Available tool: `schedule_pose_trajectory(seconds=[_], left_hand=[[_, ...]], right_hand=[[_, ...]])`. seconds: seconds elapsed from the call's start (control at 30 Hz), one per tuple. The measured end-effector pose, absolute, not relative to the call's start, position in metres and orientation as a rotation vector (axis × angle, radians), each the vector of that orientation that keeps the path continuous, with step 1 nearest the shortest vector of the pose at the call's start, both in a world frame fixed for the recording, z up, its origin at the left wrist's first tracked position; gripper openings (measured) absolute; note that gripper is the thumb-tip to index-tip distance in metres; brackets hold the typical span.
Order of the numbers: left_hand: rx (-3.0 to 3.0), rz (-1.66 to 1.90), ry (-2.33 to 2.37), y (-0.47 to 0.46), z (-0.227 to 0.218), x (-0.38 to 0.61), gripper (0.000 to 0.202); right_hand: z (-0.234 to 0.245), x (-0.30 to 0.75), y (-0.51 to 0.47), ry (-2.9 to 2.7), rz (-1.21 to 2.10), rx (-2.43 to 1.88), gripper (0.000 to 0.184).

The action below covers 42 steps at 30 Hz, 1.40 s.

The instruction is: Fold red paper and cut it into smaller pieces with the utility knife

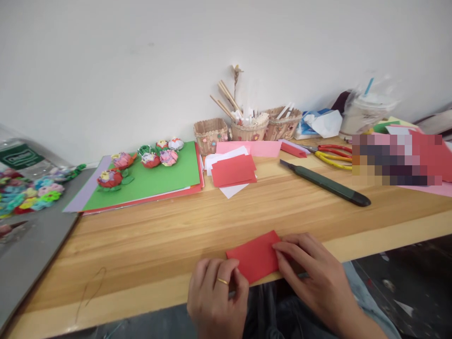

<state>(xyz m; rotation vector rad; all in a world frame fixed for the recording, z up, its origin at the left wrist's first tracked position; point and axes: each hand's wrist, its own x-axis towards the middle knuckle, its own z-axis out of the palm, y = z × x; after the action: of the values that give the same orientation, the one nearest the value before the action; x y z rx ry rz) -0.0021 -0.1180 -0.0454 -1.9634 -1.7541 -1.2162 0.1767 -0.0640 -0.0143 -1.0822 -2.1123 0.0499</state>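
A small red paper rectangle [254, 256] lies at the near edge of the wooden table [169, 235]. My left hand [215, 296], with a ring on one finger, has its fingers curled and pinches the paper's near left corner. My right hand [310, 278] lies over the paper's right end, fingers stretched and pressing it flat against the table.
A stack of red, pink and white paper cards [233, 170] lies mid-table. A dark utility knife [326, 183] and red-yellow pliers [332, 154] are to the right. Green sheet [155, 181] with paper flowers [116, 169] sits left. Stick-made cups [247, 129] stand by the wall.
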Motion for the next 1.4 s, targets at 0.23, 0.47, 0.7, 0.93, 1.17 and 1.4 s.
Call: schedule_pose_trajectory(seconds=[0.23, 0.47, 0.7, 0.93, 1.17, 1.4], left_hand=[[-1.953, -1.228, -1.672, -0.1195, -0.044, -0.0025, 0.021], [-1.911, -1.296, -1.754, -0.1206, -0.0451, 0.0022, 0.021], [-1.922, -1.246, -1.779, -0.1206, -0.045, 0.0022, 0.024], [-1.949, -1.214, -1.787, -0.1224, -0.0454, 0.0016, 0.031], [-1.977, -1.187, -1.795, -0.1222, -0.0444, 0.0012, 0.032], [-2.017, -1.145, -1.785, -0.1227, -0.0426, -0.0026, 0.031]], right_hand=[[-0.0131, 0.1757, -0.0624, -2.122, 0.047, -1.075, 0.014], [-0.0176, 0.1772, -0.0624, -2.119, 0.046, -1.087, 0.013], [-0.0195, 0.1789, -0.062, -2.146, 0.047, -1.086, 0.012], [-0.0183, 0.1766, -0.0622, -2.148, 0.029, -1.069, 0.011], [-0.0213, 0.178, -0.0627, -2.151, 0.03, -1.095, 0.011], [-0.0183, 0.175, -0.0624, -2.137, 0.04, -1.092, 0.011]])
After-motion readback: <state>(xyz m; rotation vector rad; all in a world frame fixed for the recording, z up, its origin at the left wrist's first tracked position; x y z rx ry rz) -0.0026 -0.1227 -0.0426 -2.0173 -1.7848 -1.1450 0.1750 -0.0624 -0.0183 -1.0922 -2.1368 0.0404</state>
